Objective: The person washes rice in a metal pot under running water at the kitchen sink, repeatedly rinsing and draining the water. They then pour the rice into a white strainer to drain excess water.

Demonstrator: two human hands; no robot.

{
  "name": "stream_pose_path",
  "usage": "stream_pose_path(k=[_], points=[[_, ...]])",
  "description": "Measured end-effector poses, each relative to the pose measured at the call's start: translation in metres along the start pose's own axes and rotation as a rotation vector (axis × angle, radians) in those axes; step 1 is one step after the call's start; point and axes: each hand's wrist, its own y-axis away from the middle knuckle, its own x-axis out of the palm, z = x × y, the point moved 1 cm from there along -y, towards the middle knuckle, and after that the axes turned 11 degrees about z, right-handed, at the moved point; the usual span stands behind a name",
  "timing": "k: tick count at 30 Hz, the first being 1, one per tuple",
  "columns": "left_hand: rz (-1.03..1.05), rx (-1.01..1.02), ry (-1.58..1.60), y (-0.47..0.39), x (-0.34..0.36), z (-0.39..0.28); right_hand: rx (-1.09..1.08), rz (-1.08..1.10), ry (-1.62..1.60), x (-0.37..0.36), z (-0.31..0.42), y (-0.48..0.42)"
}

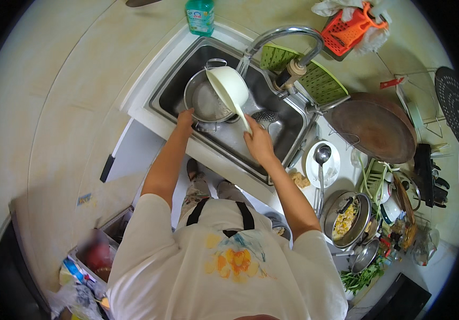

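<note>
A stainless steel pot (203,98) with wire loop handles sits in the left part of the steel sink (229,142), cloudy water inside. My left hand (186,120) grips its near left rim. In my right hand (259,142) is the handle of a pale cream dipper (233,86). The dipper is tipped over the pot's right side, its mouth turned to the pot, and water shows below its lip. Behind the dipper, water runs from the curved chrome faucet (285,31). A perforated strainer (264,116) lies on the sink floor to the right.
A green detergent bottle (200,18) stands behind the sink, and a green perforated rack (317,78) by the faucet. Rightward are a large brown round pan (373,128), a white plate (331,170) with a metal ladle (321,176), and a pot of yellow food (345,220).
</note>
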Motion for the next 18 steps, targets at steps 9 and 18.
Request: stream_pose_path(k=[9, 18], points=[[0.038, -0.368, 0.308, -0.077, 0.040, 0.030, 0.359, -0.020, 0.021, -0.010, 0.021, 0.044], [0.277, -0.566, 0.421, -0.081, 0.068, 0.036, 0.435, -0.277, 0.083, 0.015, 0.045, 0.043]])
